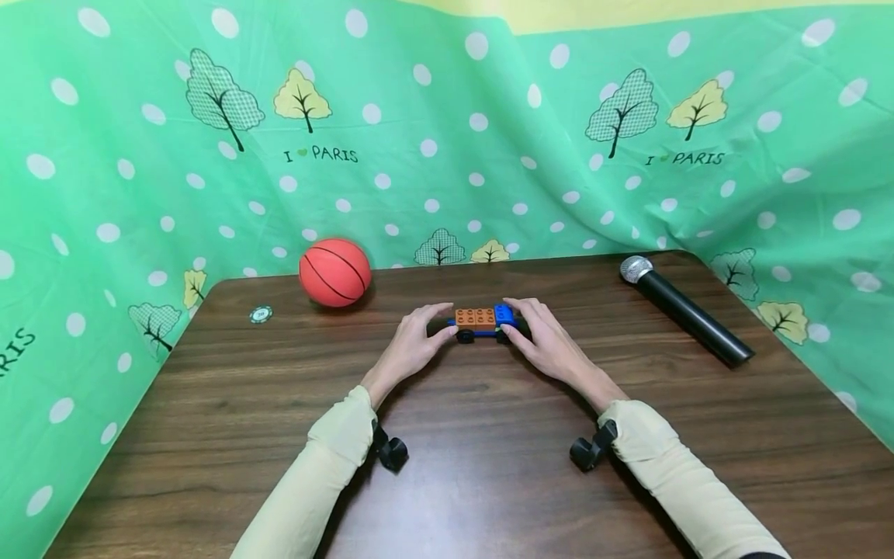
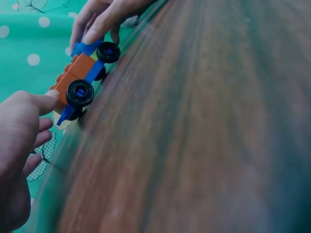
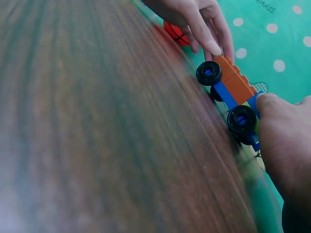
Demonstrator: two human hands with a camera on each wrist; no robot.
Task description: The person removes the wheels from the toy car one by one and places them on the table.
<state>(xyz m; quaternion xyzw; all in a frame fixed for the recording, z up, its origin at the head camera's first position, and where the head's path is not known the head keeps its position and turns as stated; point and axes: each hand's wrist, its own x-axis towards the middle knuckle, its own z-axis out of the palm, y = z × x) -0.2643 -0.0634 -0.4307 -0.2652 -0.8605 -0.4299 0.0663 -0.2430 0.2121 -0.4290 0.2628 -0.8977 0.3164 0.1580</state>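
A toy car of building blocks (image 1: 476,318) is held between both hands over the far middle of the table. Two orange studded bricks (image 3: 235,83) lie along its top, with a blue brick (image 1: 504,314) at the right end, on a blue base with black wheels (image 2: 80,93). My left hand (image 1: 414,341) grips the left end, its thumb against the orange side and the fingers behind. At the other end, my right hand (image 1: 552,345) pinches the blue brick between thumb and fingers. The fingertips behind the car are partly hidden.
A red toy basketball (image 1: 335,272) sits at the back left, near a small round poker chip (image 1: 261,314). Toward the back right lies a black microphone (image 1: 687,312) with a silver head. Green dotted cloth (image 1: 447,155) hangs behind the wooden table (image 1: 475,466).
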